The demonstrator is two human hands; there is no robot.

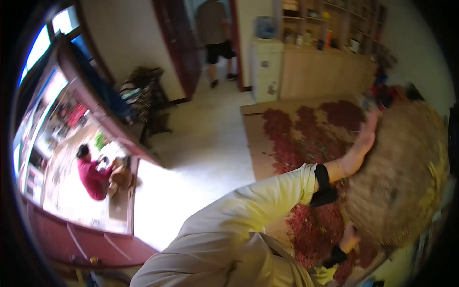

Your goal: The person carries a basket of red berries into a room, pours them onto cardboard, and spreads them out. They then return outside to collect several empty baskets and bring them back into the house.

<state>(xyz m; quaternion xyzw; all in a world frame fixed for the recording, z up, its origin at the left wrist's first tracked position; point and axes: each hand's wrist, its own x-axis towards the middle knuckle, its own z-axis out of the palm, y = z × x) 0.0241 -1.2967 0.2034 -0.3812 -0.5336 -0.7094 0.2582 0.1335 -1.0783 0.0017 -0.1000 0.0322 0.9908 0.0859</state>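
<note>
A large round woven basket (394,179) is raised on the right, tipped so that its brown underside faces me. My left hand (361,148) presses on its near left side, fingers stretched along the weave. Below, my right hand (350,238) grips the basket's lower edge; its fingers are partly hidden. Both wrists have dark bands over pale yellow sleeves. Under and beyond my arms, small red pieces (318,222) lie spread in patches, mixed with some greenish bits; their exact kind is too blurred to tell. What the basket holds is hidden.
The red pieces lie on a brown sheet (256,143) over the pale floor (210,134). A wooden cabinet (325,71) stands behind. One person (213,28) is in the doorway; another in red (94,177) sits outside. A dark patterned pile (143,95) stands by the wall.
</note>
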